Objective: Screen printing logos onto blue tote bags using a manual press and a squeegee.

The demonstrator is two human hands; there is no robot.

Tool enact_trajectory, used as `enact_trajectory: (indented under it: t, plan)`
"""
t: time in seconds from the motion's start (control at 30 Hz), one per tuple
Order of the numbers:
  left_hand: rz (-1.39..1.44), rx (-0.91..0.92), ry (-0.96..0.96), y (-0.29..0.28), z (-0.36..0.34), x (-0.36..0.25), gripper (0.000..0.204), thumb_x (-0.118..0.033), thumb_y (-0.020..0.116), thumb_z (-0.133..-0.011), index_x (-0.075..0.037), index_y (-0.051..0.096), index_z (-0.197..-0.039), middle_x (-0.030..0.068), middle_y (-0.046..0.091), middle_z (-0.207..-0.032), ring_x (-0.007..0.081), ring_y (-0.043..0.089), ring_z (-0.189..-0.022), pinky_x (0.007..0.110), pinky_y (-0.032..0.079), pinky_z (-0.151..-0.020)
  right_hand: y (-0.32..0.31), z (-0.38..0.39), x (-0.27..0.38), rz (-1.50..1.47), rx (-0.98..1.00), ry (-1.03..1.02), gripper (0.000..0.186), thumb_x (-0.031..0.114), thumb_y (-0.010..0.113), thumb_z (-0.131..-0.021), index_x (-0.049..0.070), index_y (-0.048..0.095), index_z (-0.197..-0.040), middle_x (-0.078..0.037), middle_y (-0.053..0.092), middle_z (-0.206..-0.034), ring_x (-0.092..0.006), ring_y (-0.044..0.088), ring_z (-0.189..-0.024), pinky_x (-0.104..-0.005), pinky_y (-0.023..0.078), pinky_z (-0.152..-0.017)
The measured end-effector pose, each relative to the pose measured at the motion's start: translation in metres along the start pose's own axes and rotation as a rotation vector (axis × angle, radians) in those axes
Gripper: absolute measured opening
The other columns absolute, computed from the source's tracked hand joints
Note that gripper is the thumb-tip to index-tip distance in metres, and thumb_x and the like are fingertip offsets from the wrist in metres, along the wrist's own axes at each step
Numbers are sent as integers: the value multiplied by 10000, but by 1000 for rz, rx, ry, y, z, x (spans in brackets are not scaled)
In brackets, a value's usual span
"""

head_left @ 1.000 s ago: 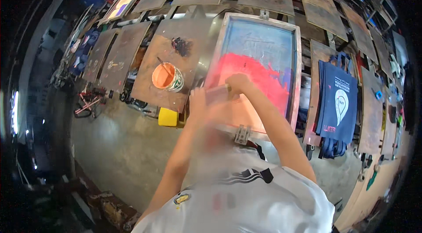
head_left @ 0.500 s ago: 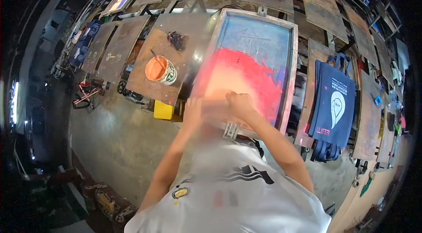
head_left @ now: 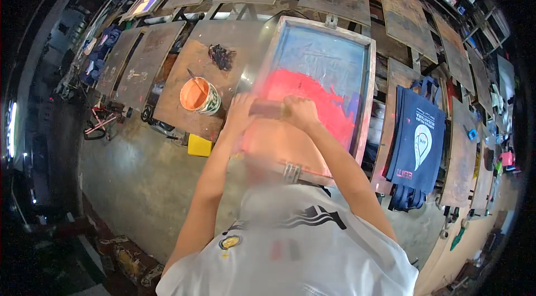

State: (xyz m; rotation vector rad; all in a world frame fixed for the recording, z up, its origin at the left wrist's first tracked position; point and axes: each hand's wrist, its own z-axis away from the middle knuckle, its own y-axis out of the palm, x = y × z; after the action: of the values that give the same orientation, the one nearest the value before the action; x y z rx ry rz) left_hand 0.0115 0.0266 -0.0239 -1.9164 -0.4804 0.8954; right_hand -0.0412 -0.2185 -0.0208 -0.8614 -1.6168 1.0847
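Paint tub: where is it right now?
In the head view, left of centre: the paint tub stands on the brown board, just left of the left hand, with the dark clump beyond it.

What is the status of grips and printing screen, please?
Right grip closed on squeegee; left grip at its left end, blurred. Printing screen: red ink across middle. Bucket left of screen, apparently not obstructing.

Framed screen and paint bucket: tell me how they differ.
The framed screen is a broad, shallow rectangle; the paint bucket is round, deeper and much smaller. The framed screen shows blue, red and orange areas; the paint bucket is whitish outside with orange inside. A thin stick leans in the paint bucket; over the framed screen, the right hand grips a bar-shaped tool. Both contain orange colour.
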Motion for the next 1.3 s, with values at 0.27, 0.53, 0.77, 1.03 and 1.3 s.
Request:
enact_trajectory:
  t: [0.27, 0.53, 0.77, 1.03, 1.3]
  plan:
    - [3, -249, -176, 18, 77, -47, 443, -97, 809, -642, -72, 625, -1044, 135, 572, -1073, 369, 512, -1064, 472, 436, -917, 41, 64, 39, 199, -143, -9, 270, 284, 742, -713, 112, 584, -848, -75, 637, -803, -238, 680, -719, -400, 504, -697]
    - [-28, -204, -259, 10, 134, -82, 452, -97, 816, -638, -67, 623, -1045, 123, 574, -1069, 361, 512, -1079, 469, 429, -921, -11, 98, 70, 3, 19, 11, 253, 284, 758, -685, 107, 624, -806, -108, 671, -832, -238, 681, -686, -404, 516, -659]
    - [-98, -197, -154, 12, 38, -35, 577, -255, 851, -618, -72, 604, -1106, 120, 593, -1093, 344, 522, -1057, 446, 420, -898, -1, 0, -1, -16, 93, -5, 126, 222, 697, -725, 155, 662, -826, -116, 691, -812, -307, 689, -751, -461, 538, -652]
    - [-8, -304, -149, 19, 55, -50, 415, -230, 739, -715, -64, 594, -1067, 153, 580, -1055, 377, 508, -1059, 483, 415, -889, 44, 41, 16, 76, -212, 21, 191, 226, 719, -697, 109, 629, -819, -99, 644, -786, -286, 666, -700, -446, 505, -665]
    - [3, -217, -243, 15, 136, -84, 494, -28, 805, -622, -70, 591, -1066, 142, 548, -1064, 379, 494, -1070, 461, 426, -930, -3, 109, 73, -7, -47, 14, 253, 289, 728, -717, 90, 615, -824, -79, 631, -770, -233, 667, -650, -364, 507, -657]
